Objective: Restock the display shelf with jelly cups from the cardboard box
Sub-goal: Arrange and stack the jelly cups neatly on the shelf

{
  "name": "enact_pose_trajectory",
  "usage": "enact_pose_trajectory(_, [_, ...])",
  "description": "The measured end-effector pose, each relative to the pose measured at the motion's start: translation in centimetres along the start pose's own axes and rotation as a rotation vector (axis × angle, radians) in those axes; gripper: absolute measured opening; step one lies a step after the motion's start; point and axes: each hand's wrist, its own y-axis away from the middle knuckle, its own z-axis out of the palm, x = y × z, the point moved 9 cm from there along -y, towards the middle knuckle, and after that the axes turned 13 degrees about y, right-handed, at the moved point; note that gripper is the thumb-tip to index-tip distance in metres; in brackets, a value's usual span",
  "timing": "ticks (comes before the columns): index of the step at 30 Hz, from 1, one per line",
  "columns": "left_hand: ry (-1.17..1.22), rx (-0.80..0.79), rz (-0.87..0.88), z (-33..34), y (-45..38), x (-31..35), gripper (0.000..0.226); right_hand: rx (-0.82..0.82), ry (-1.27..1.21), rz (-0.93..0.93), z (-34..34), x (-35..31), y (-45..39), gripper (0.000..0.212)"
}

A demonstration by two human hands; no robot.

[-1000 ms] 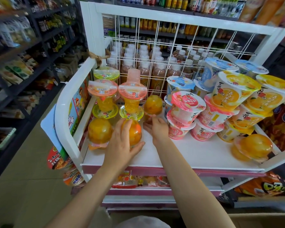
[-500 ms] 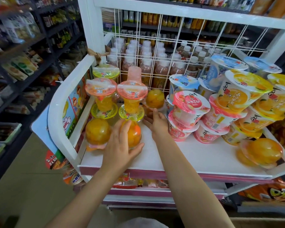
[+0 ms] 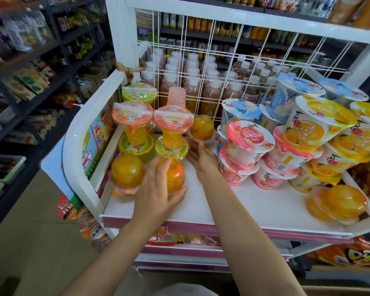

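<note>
- Head view: the white display shelf (image 3: pixel 233 210) fills the middle of the picture, with a wire grid back (image 3: pixel 222 67) and a curved white side rail (image 3: pixel 77 146) on its left edge.
- The left hand (image 3: pixel 156 189) grips a domed orange jelly cup (image 3: pixel 173 176) standing on the shelf near its front left; fingers curl over the dome and the thumb wraps its right side.
- Just left of that cup, beside the side rail, sits a second domed orange jelly cup (image 3: pixel 127 173), apart from the hand.
- The right hand (image 3: pixel 204 160) reaches further back on the shelf; its fingertips touch the rim of a third domed jelly cup (image 3: pixel 202 127) near the wire grid. Whether it pinches the rim cannot be told.
- Behind the left hand's cup stand two tall goblet-shaped cups with pink lids (image 3: pixel 152 116), stacked on yellow-lidded ones.
- Right of the right hand, pink, yellow and blue-lidded tubs (image 3: pixel 286 133) lie piled against the grid.
- At the shelf's front right corner lies a tipped orange domed cup (image 3: pixel 342 202).
- Bottles (image 3: pixel 192 82) stand behind the grid.
</note>
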Motion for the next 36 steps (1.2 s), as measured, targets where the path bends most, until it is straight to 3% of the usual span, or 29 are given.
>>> enact_pose_trajectory(6, [-0.004,-0.013,0.010,0.0,0.1,0.1,0.080,0.057,0.021,0.015,0.1,-0.5,0.7,0.043])
enact_pose_trajectory(8, [0.007,-0.014,0.013,-0.1,0.1,0.2,0.078,0.114,0.150,-0.048,-0.4,-0.6,1.3,0.041])
enact_pose_trajectory(11, [-0.006,-0.015,0.048,-0.2,0.0,0.5,0.078,0.275,0.751,-0.382,-1.3,-2.2,3.0,0.032])
enact_pose_trajectory(13, [-0.024,-0.022,0.071,-0.2,0.0,0.6,0.079,0.266,0.921,-0.628,-0.5,-2.9,4.7,0.034])
enact_pose_trajectory(15, [-0.027,-0.024,0.073,-0.1,0.0,0.5,0.079,0.200,0.987,-0.701,0.1,-3.0,4.9,0.048])
enact_pose_trajectory(18, [-0.005,-0.035,0.060,0.0,0.1,0.3,0.079,0.120,1.135,-0.576,0.3,-1.9,3.5,0.064])
enact_pose_trajectory(21, [0.008,-0.043,0.054,0.1,0.0,0.2,0.077,0.140,1.251,-0.549,0.3,-1.4,3.3,0.078])
enact_pose_trajectory(25, [0.013,-0.054,0.049,0.2,-0.1,0.1,0.080,0.140,1.376,-0.483,0.4,-1.0,2.9,0.079])
enact_pose_trajectory(36, [0.005,-0.044,0.040,0.1,0.0,0.1,0.079,0.142,1.170,-0.498,-0.3,-1.6,2.9,0.069])
